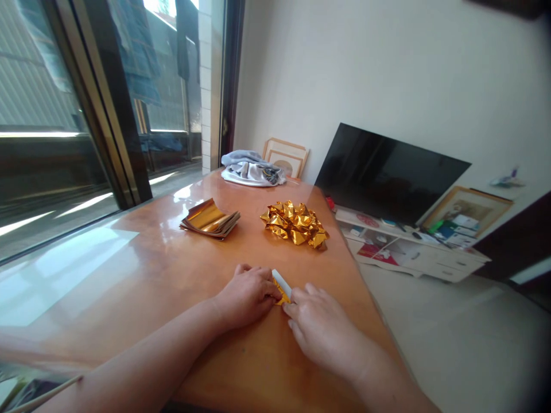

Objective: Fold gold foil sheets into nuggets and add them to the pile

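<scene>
Together, the left hand (253,291) and right hand (319,320) pinch gold paper (283,292), each grip closed on it, while gold sheets (209,219) lie far left.

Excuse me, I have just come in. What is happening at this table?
A person has both hands on a small gold-and-white piece of paper at the table: the left hand at one side, the right hand at the other. Fingers cover part of it, so its full shape is hidden. Beyond the hands, a stack of shiny gold sheets lies to the left, and a heap of folded gold pieces to the right.
</scene>
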Available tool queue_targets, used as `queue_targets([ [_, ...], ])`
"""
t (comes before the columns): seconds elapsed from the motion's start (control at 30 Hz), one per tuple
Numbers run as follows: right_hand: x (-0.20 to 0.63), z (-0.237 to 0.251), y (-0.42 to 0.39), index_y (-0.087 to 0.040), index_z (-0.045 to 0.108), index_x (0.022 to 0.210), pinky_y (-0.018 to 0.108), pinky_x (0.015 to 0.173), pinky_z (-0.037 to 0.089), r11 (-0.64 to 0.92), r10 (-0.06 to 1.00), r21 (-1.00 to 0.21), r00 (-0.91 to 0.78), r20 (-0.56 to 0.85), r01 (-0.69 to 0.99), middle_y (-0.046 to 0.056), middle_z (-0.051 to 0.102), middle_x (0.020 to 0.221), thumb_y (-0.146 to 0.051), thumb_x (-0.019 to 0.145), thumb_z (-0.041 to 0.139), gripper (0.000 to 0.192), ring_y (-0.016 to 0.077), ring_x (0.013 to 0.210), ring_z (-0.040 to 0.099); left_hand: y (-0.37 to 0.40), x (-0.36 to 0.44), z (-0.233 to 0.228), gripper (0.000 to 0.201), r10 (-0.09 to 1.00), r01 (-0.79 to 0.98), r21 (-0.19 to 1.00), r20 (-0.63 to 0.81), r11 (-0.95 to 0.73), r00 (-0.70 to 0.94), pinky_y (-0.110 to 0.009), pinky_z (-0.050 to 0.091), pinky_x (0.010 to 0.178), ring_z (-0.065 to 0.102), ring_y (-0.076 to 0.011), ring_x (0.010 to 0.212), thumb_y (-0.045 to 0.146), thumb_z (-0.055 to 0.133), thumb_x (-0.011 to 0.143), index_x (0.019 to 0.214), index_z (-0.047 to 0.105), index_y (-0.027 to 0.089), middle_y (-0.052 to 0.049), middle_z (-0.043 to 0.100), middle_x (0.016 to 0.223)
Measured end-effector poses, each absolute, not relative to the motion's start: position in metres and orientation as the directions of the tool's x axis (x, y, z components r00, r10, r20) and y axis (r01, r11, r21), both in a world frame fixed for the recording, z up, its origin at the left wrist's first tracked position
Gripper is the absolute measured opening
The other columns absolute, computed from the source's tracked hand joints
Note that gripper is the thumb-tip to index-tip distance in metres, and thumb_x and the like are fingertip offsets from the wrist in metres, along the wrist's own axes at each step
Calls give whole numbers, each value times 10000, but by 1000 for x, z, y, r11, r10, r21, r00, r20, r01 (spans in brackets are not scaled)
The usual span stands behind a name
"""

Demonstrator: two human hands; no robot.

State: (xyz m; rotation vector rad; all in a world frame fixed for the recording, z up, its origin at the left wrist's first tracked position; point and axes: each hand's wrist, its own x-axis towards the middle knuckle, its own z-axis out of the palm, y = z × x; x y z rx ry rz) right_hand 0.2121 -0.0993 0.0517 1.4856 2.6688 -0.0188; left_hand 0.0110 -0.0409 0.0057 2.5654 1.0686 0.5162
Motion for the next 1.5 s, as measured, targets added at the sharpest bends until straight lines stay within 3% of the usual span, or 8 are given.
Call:
queue_targets([
  [0.3, 226, 41, -116, -282, 707, 1159, 374, 832, 390, 432, 902, 29, -432, -30, 901, 65, 666, 1029, -251, 930, 594, 257, 269, 982, 546, -40, 11, 1, 187, 732, 622, 403, 227, -672, 643, -410, 302, 902, 616, -205, 989, 242, 590, 899, 944, 750, 328, -5, 680, 1029],
  [0.53, 226, 44, -119, -240, 714, 984, 369, 836, 414, 344, 937, -1, -344, 54, 939, 71, 635, 961, -253, 963, 541, 175, 251, 943, 552, -40, 11, 1, 194, 735, 633, 389, 230, -670, 637, -413, 310, 910, 618, -200, 954, 240, 581, 894, 924, 753, 325, -9, 674, 1001],
  [0.73, 209, 29, -111, -218, 673, 1131, 339, 882, 442, 455, 889, -78, -449, 85, 887, 76, 646, 1056, -145, 975, 446, 286, 227, 975, 557, -40, 11, 0, 185, 721, 621, 377, 248, -687, 647, -409, 306, 871, 620, -207, 965, 262, 581, 910, 911, 751, 336, -7, 681, 974],
  [1.07, 195, 14, -120, -221, 641, 1268, 377, 880, 428, 441, 889, 91, -449, 95, 893, 91, 666, 1079, -139, 969, 466, 357, 252, 971, 556, -41, 0, 0, 317, 718, 567, 470, 250, -676, 649, -393, 304, 892, 644, -198, 1013, 145, 518, 889, 1037, 720, 338, 17, 730, 1065],
  [1.3, 190, 19, -119, -243, 628, 1307, 370, 889, 420, 430, 898, 94, -436, 63, 898, 86, 664, 1112, -154, 943, 496, 398, 257, 988, 559, -38, -1, 0, 416, 769, 589, 534, 206, -606, 605, -387, 331, 919, 682, -205, 975, 110, 487, 855, 1146, 681, 336, 25, 773, 1025],
  [1.5, 187, 21, -117, -251, 613, 1335, 378, 913, 410, 429, 899, 108, -435, 43, 897, 104, 656, 1147, -191, 950, 488, 409, 264, 1016, 557, -37, 0, -2, 407, 769, 569, 557, 222, -605, 600, -380, 332, 915, 695, -204, 943, 96, 489, 829, 1098, 688, 326, 35, 785, 985],
])
